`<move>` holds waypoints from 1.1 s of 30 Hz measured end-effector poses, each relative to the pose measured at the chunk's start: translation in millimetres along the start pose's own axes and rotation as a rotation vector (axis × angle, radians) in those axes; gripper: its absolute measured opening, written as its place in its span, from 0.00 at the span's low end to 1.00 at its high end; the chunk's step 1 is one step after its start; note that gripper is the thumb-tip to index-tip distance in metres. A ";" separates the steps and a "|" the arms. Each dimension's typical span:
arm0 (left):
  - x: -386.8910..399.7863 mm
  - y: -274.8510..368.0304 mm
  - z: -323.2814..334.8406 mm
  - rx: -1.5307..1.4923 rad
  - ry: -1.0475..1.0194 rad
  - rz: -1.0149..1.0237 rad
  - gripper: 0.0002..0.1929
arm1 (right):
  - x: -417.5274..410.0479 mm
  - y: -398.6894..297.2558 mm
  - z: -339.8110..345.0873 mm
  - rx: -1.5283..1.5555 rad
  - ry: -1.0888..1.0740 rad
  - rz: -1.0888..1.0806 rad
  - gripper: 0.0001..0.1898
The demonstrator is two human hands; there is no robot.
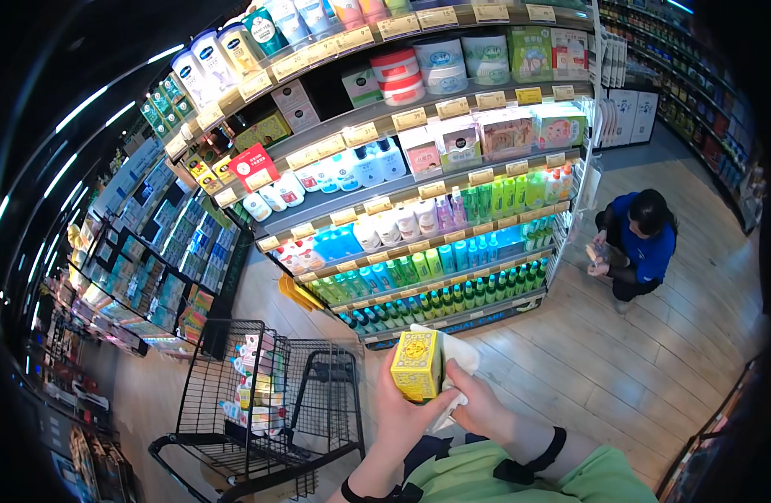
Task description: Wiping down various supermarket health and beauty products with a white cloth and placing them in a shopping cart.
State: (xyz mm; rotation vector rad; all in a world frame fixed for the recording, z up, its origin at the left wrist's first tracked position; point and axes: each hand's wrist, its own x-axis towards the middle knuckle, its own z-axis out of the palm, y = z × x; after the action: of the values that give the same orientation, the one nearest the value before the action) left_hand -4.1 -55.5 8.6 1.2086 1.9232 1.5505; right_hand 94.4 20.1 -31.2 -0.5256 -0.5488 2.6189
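A yellow patterned box point(417, 364) is held up at the lower middle of the view, in front of the shelf. My left hand point(398, 402) grips it from the left and below, with the thumb across its lower right edge. On the box's right side is my right hand point(476, 396), which holds a white cloth or tissue point(462, 352); the fingers are partly hidden, and I cannot tell how firmly they touch the box. Ahead stands a lit store shelf point(436, 242) with rows of bottles, tubs, pouches and boxes above price tags.
A black wire shopping cart point(260, 390) holding several bottles and packages stands at the lower left. A person in a blue top point(643, 232) crouches at the right, holding a small item. Yellow hanging pieces point(295, 294) stick out by the shelf's left end.
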 end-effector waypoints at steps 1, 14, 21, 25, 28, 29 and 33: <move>1.0 3.1 0.8 -0.066 0.023 -0.050 0.48 | 0.8 -0.1 -1.5 -0.001 -0.001 0.000 0.25; 8.6 -13.0 -19.0 -0.022 -0.083 0.035 0.36 | -2.7 -21.9 -17.7 -0.352 0.068 -0.103 0.25; 10.9 -13.9 -24.3 0.188 -0.246 0.243 0.31 | -5.3 -28.9 -22.5 -0.390 0.050 -0.149 0.25; 8.9 -1.5 -25.7 0.201 -0.406 0.260 0.33 | -1.2 -30.7 -34.3 -0.197 -0.021 0.023 0.26; 10.7 -1.4 -26.5 0.151 -0.383 0.322 0.34 | 3.4 -32.7 -42.1 -0.007 -0.064 0.078 0.25; 10.4 -2.3 -24.5 0.151 -0.381 0.325 0.34 | 5.1 -32.8 -44.5 0.057 -0.079 0.095 0.25; 10.6 -6.1 -23.5 -0.030 -0.164 0.466 0.35 | 7.5 -21.6 -52.6 0.301 -0.005 0.229 0.22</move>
State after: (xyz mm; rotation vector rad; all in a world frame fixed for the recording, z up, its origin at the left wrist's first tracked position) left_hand -29.8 -61.0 12.5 1.8029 1.5805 1.6222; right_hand 117.7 57.1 -68.3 -0.5087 -0.0931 2.8484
